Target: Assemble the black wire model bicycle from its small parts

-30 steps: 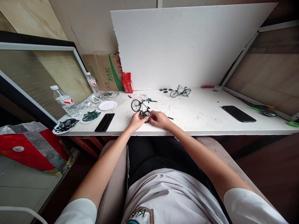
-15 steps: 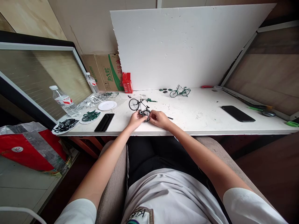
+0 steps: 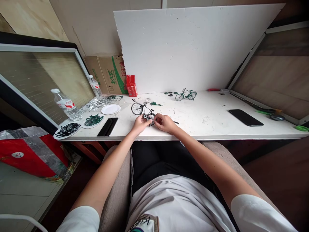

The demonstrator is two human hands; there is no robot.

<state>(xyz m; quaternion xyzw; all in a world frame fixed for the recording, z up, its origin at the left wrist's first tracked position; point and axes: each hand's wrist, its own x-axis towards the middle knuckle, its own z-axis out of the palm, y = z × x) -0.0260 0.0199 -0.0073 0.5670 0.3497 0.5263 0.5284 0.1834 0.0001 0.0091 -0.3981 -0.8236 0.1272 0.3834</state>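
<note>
A small black model bicycle (image 3: 137,108) is held near the table's front edge, one wheel pointing to the back left. My left hand (image 3: 141,125) is closed on its near end, around the rear wheel. On the other side, my right hand (image 3: 164,123) pinches at the same wheel, thumb and fingertips together; whether a small part sits between them I cannot make out. Just behind the bicycle lies a green plastic piece (image 3: 156,103). A thin black stick (image 3: 176,122) rests beside my right hand.
A finished-looking green model bicycle (image 3: 185,95) stands at the back. Plates with black parts (image 3: 69,129) and green parts (image 3: 93,120), an upturned white plate (image 3: 111,109), a phone (image 3: 107,127) and water bottles (image 3: 66,104) are to the left. Another phone (image 3: 245,117) lies right.
The model bicycle has turned slightly, its far wheel shifting a little to the left. Both hands stay almost in place at the near wheel.
</note>
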